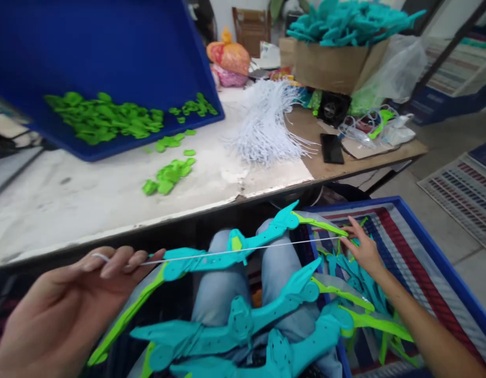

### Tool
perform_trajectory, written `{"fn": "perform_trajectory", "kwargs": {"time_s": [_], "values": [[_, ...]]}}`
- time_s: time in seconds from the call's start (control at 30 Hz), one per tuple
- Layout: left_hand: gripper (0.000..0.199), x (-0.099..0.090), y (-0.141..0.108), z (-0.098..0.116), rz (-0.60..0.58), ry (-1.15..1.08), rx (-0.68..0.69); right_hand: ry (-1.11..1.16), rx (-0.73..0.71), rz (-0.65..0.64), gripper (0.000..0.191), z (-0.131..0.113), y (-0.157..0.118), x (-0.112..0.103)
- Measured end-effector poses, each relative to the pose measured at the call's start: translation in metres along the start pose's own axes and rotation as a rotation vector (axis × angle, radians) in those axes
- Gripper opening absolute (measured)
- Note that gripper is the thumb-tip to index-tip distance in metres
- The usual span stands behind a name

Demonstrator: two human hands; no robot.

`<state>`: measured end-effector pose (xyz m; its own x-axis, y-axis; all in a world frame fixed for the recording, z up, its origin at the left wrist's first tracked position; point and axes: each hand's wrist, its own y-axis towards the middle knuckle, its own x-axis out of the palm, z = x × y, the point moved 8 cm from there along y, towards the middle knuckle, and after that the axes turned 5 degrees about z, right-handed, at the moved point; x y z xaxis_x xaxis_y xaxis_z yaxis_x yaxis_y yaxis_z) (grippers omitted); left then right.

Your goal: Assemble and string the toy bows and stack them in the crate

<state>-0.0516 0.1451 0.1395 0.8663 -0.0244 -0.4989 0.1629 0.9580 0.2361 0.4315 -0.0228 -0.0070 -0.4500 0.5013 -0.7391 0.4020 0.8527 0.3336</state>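
A teal and lime-green toy bow lies across my knees, with a white string stretched taut along it. My left hand is closed on the string's left end, which loops round a finger. At the other end, my right hand pinches the tip of the bow's right green limb, where the string meets it. The left green limb hangs below my left hand, its tip away from the string. Nearer to me, a second toy bow and a third toy bow rest on my lap.
Bows lie in a blue-rimmed tray at my right. On the table are a tilted blue bin with green pieces, a bundle of white strings, a phone and a cardboard box of teal parts.
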Motion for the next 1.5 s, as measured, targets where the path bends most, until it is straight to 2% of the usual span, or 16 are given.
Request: {"fn": "perform_trajectory", "kwargs": {"time_s": [0.03, 0.1, 0.17, 0.23, 0.3, 0.4, 0.43, 0.5, 0.57, 0.67, 0.8, 0.87, 0.93, 1.07, 1.2, 1.5], "values": [[0.042, -0.011, -0.01, -0.008, 0.028, -0.12, -0.118, -0.04, -0.038, -0.02, 0.057, -0.004, 0.002, -0.002], [0.031, -0.016, -0.033, -0.024, 0.044, -0.443, -0.419, -0.136, -0.159, -0.014, 0.05, -0.022, 0.012, -0.008], [0.029, -0.011, -0.052, -0.029, 0.014, -0.521, -0.558, -0.202, -0.3, 0.051, 0.045, -0.059, 0.026, -0.01], [0.035, -0.002, -0.063, -0.029, -0.023, -0.529, -0.61, -0.177, -0.434, 0.08, 0.037, -0.115, 0.037, 0.006], [0.043, 0.008, -0.072, -0.031, -0.064, -0.556, -0.655, -0.079, -0.607, -0.035, 0.03, -0.186, 0.035, 0.047], [0.04, 0.025, -0.084, -0.034, -0.158, -0.632, -0.726, -0.044, -0.903, -0.369, 0.037, -0.286, 0.001, 0.135], [0.038, 0.028, -0.087, -0.035, -0.179, -0.665, -0.745, -0.093, -0.943, -0.448, 0.047, -0.306, -0.009, 0.162], [0.036, 0.031, -0.093, -0.036, -0.189, -0.742, -0.76, -0.219, -0.955, -0.573, 0.059, -0.328, -0.022, 0.204], [0.035, 0.025, -0.095, -0.039, -0.148, -0.809, -0.738, -0.272, -0.927, -0.651, 0.061, -0.33, -0.021, 0.223], [0.034, 0.004, -0.096, -0.05, -0.032, -0.833, -0.68, -0.101, -0.886, -0.818, 0.057, -0.318, -0.003, 0.221], [0.032, -0.039, -0.089, -0.076, 0.229, -0.717, -0.613, 0.116, -0.639, -1.12, 0.051, -0.289, 0.023, 0.22], [0.029, -0.059, -0.08, -0.089, 0.358, -0.625, -0.587, 0.167, -0.534, -1.17, 0.051, -0.28, 0.027, 0.223], [0.027, -0.069, -0.066, -0.097, 0.398, -0.549, -0.575, 0.184, -0.495, -1.16, 0.052, -0.277, 0.026, 0.226], [0.017, -0.066, -0.029, -0.106, 0.361, -0.451, -0.564, 0.134, -0.505, -1.141, 0.052, -0.276, 0.021, 0.227], [0.012, -0.062, -0.002, -0.11, 0.379, -0.395, -0.571, 0.096, -0.534, -1.162, 0.054, -0.273, 0.02, 0.227], [0.01, -0.058, 0.015, -0.118, 0.368, -0.383, -0.556, 0.059, -0.559, -1.165, 0.052, -0.266, 0.018, 0.23]]}}
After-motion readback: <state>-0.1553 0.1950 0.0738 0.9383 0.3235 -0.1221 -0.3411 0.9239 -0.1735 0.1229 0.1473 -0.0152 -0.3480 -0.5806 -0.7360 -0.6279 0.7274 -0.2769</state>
